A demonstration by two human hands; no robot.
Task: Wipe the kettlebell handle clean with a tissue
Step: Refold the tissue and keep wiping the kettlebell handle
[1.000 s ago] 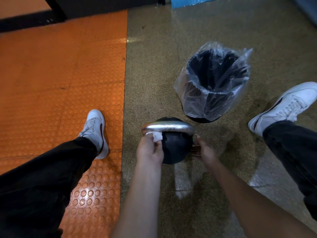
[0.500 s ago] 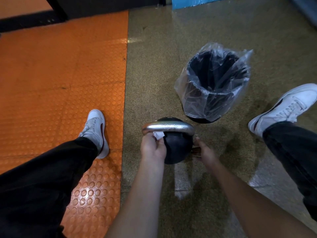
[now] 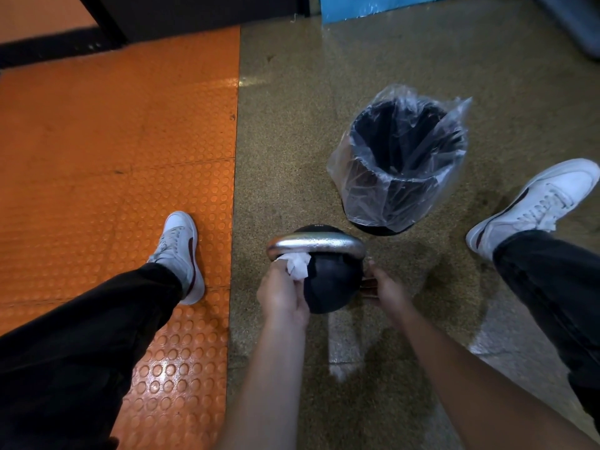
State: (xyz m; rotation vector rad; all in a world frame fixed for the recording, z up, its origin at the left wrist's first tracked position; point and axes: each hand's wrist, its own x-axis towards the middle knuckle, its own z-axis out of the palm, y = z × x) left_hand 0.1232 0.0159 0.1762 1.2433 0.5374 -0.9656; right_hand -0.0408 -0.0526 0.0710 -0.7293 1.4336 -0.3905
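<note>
Kettlebell [image 3: 328, 284] on speckled floor [image 3: 292, 125], just before lined bin [image 3: 399, 164]. Left hand [image 3: 282, 295] pinching tissue [image 3: 297, 264] against left end of handle [image 3: 316, 243]. Right hand [image 3: 384, 289] steadying kettlebell's right side; grip unclear.

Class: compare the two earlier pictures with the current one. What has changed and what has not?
The left hand kept gripping the tissue at the handle's left end; more tissue shows now. The right hand stayed on the kettlebell. Bin and shoes unmoved.
</note>
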